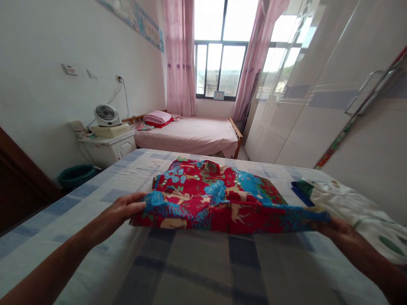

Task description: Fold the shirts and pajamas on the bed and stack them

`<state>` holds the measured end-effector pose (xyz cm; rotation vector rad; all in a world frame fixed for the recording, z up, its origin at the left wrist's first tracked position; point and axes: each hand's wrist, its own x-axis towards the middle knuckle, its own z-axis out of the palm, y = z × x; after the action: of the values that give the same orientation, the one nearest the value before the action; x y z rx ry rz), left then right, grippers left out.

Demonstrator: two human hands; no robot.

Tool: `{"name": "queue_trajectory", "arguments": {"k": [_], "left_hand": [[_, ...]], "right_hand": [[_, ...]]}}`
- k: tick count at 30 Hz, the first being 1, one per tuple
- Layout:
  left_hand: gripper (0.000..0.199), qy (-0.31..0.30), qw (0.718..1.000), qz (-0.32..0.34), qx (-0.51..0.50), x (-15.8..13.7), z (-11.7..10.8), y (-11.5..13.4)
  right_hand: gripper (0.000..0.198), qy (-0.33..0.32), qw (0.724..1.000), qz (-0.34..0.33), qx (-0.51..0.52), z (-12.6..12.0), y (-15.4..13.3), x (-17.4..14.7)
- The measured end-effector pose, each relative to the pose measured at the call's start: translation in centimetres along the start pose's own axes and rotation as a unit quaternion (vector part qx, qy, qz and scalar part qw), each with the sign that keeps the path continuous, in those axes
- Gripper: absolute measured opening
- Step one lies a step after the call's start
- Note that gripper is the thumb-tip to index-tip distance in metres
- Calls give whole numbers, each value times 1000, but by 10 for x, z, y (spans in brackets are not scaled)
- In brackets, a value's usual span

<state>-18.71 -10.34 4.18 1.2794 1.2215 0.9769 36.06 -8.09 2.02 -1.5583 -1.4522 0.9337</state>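
Bedroom, checked blue-grey bedsheet (190,271) smooth, bare near front edge. Left hand (127,209) and right hand (333,228) each pinch corner of folded red floral cloth (216,199) at bed centre; white garment (359,212) just beside right.

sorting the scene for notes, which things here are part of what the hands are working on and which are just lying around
In hand:
- red and blue floral cloth, partly folded on the checked bed sheet
- left hand gripping its left corner
- right hand gripping its right corner

Lying about:
- white garment beside it
- dark blue folded item
- small fan on the white nightstand
- green bin
- pink bedding on the far bed
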Motion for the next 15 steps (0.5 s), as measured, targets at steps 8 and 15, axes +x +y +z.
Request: {"name": "queue_trajectory", "arguments": {"k": [8, 15], "left_hand": [[31, -50, 998, -26, 31, -18, 4, -9], [33, -109, 988, -101, 49, -40, 0, -24]], "right_hand": [[40, -27, 998, -2, -57, 8, -10, -19], [35, -118, 988, 61, -73, 8, -26, -44]]}}
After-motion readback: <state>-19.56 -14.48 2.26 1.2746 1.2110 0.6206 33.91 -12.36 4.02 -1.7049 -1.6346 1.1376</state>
